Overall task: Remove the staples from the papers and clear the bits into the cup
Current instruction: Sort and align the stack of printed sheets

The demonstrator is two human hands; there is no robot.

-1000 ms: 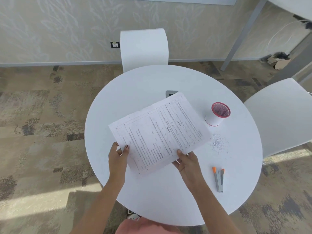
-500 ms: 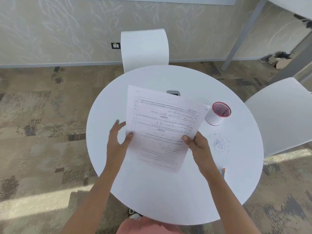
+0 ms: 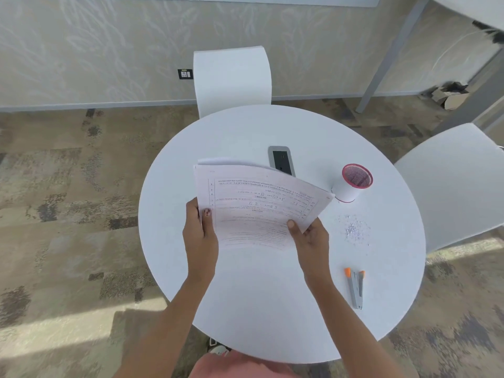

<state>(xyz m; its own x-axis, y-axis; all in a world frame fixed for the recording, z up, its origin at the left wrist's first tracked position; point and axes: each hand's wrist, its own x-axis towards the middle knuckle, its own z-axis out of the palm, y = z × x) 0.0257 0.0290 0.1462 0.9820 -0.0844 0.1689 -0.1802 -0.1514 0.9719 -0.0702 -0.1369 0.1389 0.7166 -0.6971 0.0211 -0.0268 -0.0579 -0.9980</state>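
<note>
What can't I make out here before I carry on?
Head view only:
- Staples left in the papers: too small to see.
- The bits on the table: too small to tell staples from scraps.
- Inside the cup: too blurred to tell.
- How left hand and right hand grip underneath: hidden by the papers.
- The grey panel: near end covered by the papers.

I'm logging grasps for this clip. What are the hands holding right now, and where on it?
The papers: the left hand pinches their left edge, and the right hand pinches their near right corner.
</note>
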